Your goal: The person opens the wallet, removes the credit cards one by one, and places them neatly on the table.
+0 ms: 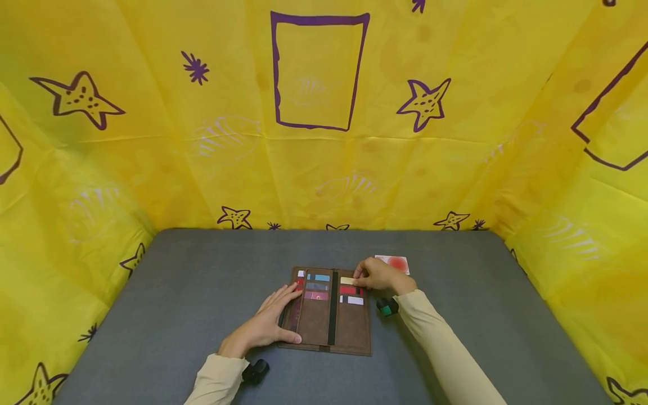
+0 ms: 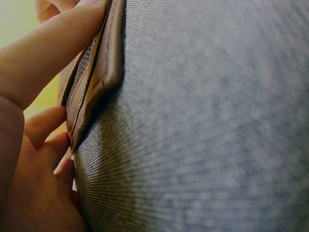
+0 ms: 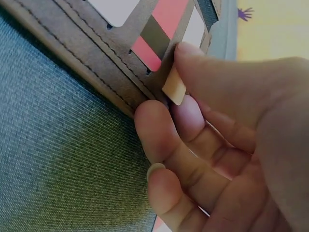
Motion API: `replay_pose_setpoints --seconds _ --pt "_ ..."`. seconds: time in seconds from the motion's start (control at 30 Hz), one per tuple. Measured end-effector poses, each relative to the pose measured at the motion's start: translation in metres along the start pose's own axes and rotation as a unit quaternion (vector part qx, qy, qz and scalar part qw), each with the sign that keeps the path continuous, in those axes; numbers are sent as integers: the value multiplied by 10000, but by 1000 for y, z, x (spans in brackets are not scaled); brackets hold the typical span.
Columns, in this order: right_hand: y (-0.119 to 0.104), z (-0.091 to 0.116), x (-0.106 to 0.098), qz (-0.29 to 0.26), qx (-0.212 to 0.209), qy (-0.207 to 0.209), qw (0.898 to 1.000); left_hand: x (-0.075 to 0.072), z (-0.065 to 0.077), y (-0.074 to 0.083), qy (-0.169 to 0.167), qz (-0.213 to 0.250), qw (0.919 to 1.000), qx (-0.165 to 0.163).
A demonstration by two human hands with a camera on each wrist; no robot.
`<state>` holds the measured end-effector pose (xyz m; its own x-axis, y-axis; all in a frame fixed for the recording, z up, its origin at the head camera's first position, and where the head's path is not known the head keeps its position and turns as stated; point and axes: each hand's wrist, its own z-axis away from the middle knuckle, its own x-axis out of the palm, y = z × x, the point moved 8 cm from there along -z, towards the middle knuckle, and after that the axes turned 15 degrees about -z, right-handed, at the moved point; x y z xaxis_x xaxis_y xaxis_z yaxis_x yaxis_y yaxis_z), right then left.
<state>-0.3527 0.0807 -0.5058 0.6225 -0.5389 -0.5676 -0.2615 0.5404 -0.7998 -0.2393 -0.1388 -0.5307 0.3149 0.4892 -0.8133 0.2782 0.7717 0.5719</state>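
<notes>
While the flat left hand (image 1: 265,326) steadies an open brown wallet (image 1: 328,312) filled with coloured cards, the right hand (image 1: 377,275) pinches a cream card (image 3: 174,87); no writing legible.

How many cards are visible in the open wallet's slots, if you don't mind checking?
6: three in the wallet left column, three in the right column. The right hand may hide more.

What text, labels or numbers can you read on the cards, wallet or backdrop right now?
No words or numbers are readable.
Cards in the wallet: only colour bands, any print too small to read.
Loose card on the table: a red round mark, no legible text.
Backdrop: purple drawn stars and rectangles, no lettering.
</notes>
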Motion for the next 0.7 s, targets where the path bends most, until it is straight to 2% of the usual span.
replay_pose_setpoints --seconds 0.5,0.63,0.7 --pt "7 -4 2 -511 -204 -81 9984 -1 2 0 10 -16 9999 100" --pt "8 -6 0 -470 -234 81 9986 0 1 0 14 -32 9999 132" --pt "9 -7 -3 -383 -304 289 9984 1 1 0 14 -34 9999 145"
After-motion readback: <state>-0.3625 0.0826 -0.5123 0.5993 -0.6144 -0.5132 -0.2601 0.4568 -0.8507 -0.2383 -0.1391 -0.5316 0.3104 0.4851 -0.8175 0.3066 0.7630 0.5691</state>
